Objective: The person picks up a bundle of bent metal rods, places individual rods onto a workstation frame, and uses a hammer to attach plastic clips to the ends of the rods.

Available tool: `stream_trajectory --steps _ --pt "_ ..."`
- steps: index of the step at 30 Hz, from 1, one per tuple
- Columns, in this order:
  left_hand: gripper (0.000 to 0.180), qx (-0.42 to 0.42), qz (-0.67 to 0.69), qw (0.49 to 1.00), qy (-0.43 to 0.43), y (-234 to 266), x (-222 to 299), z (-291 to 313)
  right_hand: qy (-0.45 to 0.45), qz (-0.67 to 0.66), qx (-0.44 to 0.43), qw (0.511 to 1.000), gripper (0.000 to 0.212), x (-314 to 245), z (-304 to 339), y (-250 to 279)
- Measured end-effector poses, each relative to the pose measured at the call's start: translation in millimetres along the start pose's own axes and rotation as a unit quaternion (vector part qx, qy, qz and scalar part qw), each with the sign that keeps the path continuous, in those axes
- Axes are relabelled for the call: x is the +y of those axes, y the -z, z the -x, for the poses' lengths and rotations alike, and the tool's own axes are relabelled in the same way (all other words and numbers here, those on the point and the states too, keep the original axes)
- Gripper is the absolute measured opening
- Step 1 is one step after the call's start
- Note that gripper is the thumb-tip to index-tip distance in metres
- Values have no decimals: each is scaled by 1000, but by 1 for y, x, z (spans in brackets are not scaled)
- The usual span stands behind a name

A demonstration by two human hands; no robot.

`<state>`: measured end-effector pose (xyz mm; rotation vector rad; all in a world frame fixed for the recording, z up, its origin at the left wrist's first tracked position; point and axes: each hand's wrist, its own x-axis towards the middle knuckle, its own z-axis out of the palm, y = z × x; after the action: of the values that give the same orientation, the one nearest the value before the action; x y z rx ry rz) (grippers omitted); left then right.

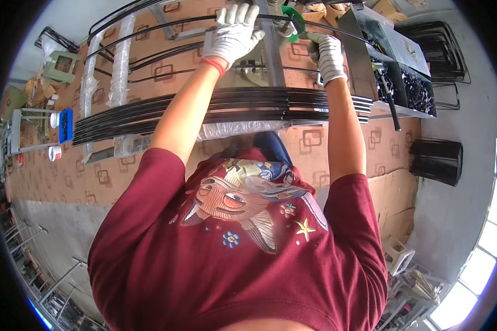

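My left hand, in a white work glove, lies with its fingers stretched out across a long curved black rod. The rod runs over a grey metal machine frame and on to the right. My right hand, gloved too, has its fingers curled in beside a green round part of the machine. What those fingers close on is hidden. Between my forearms and body, a bundle of straight black rods lies crosswise on supports wrapped in clear film.
Bent black rods rest on film-wrapped rails at the left. On the right stands a metal box of small dark parts, with a black-handled tool at its edge. Black wire frames lean by the wall. A blue tray is far left.
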<state>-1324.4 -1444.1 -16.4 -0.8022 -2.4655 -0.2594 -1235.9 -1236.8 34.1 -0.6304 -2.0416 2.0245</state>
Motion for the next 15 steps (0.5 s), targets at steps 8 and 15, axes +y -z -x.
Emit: stream_trajectory --steps 8,15 --pt "70 -57 -12 998 36 8 -13 1 -5 3 -9 1000 17 -10 7 1" --pt "61 -53 -29 995 74 4 -21 0 -15 -21 -17 1000 16 -2 -3 1"
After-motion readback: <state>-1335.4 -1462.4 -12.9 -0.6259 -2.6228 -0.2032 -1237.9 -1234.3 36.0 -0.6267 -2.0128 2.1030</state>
